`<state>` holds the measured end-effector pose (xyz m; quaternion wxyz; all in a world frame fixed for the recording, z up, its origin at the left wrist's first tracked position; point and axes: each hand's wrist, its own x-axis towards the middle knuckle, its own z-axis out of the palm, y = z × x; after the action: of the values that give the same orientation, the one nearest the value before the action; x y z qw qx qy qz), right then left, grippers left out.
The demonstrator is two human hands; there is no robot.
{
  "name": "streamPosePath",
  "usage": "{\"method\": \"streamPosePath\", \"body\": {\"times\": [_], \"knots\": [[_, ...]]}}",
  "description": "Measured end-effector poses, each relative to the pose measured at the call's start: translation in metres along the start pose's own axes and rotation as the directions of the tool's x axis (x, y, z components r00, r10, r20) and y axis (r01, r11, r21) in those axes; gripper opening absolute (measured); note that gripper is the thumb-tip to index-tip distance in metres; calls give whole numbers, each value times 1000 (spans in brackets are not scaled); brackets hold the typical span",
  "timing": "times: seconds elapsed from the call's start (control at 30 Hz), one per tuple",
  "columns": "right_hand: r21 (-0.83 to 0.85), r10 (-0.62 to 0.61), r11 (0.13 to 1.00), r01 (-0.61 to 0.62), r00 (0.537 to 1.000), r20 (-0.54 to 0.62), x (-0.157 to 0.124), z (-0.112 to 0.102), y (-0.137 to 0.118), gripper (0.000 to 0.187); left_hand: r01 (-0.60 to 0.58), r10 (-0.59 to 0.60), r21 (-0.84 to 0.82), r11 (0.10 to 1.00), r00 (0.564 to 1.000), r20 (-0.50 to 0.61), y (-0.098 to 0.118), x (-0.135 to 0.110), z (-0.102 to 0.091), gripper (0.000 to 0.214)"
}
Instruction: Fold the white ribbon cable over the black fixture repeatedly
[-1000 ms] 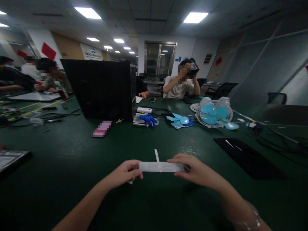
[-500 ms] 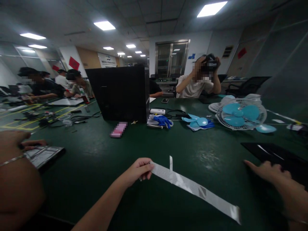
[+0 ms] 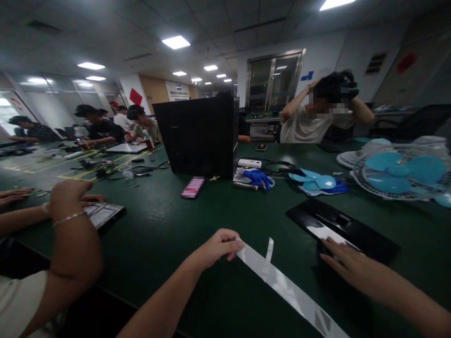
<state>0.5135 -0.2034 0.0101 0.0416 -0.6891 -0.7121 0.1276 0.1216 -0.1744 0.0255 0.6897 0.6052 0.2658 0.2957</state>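
My left hand (image 3: 221, 246) pinches one end of a long white flat ribbon cable (image 3: 292, 286) between thumb and fingers. The cable slants down to the right and leaves the picture at the bottom edge. A short white tab sticks up from its side. Flat and stretched out, the fingers of my right hand (image 3: 347, 263) lie at the near edge of a glossy black panel (image 3: 338, 220). This panel rests on the green table (image 3: 158, 253) with a bright reflection across it.
Beyond stand a black computer case (image 3: 197, 136), a pink phone (image 3: 193, 187), blue-white gloves (image 3: 259, 178), blue fan blades (image 3: 313, 180) and a caged fan (image 3: 394, 169). At left, another person's arm (image 3: 73, 234) reaches over a hard drive (image 3: 105, 213). A person (image 3: 317, 112) sits opposite.
The black panel and my right hand have shifted left across the table, nearer the cable. My left hand keeps its pinch. The view has turned left.
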Motion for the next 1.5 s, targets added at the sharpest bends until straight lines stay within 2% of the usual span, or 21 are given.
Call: {"method": "streamPosePath", "body": {"times": [0.07, 0.13, 0.2, 0.27, 0.43, 0.6, 0.67, 0.8, 0.87, 0.97, 1.1, 1.17, 1.27, 1.5], "knots": [[-49, -89, 994, 94, 991, 100, -10, 0, -40, 70, 4, -4, -8, 1000, 1000, 5, 2, 0, -1, 39], [-62, -190, 978, 197, 975, 112, -18, 0, -71, 67, 22, -22, -19, 1000, 1000, 5, 3, -1, -1, 40], [-47, -286, 955, 291, 954, 93, -24, 2, -90, 61, 44, -44, -39, 998, 999, 5, 3, -1, -1, 43], [-31, -356, 932, 360, 929, 104, -26, 3, -98, 56, 53, -54, -64, 997, 999, -7, 3, -1, -1, 46], [32, -423, 904, 425, 885, 196, -29, -3, -95, 52, 61, -69, -79, 995, 992, -109, 0, 1, 1, 41], [128, -461, 887, 443, 859, 224, -33, -12, -93, 51, 59, -70, -93, 994, 991, -119, -6, 5, -3, 44], [175, -485, 873, 455, 844, 229, -37, -13, -98, 52, 55, -67, -105, 993, 990, -122, -7, 6, -3, 44], [285, -575, 814, 507, 775, 264, -44, -16, -115, 57, 36, -52, -136, 990, 992, -116, -8, 7, -3, 46], [322, -588, 802, 503, 760, 277, -46, -17, -120, 57, 32, -50, -145, 989, 992, -120, -8, 8, -3, 47], [326, -569, 813, 483, 778, 267, -45, -15, -118, 57, 38, -57, -149, 988, 990, -130, -9, 8, -3, 47], [212, -468, 879, 428, 858, 209, -39, -9, -104, 57, 28, -49, -168, 985, 991, -124, -9, 8, -5, 44], [152, -439, 897, 414, 873, 213, -36, -7, -97, 55, 17, -39, -176, 984, 992, -123, -9, 7, -6, 41], [136, -466, 885, 446, 849, 249, -33, -8, -93, 52, 1, -27, -194, 981, 991, -132, -10, 7, -7, 37], [213, -534, 845, 491, 800, 273, -36, -17, -95, 51, -11, -23, -204, 979, 986, -162, -13, 9, -9, 32]]}}
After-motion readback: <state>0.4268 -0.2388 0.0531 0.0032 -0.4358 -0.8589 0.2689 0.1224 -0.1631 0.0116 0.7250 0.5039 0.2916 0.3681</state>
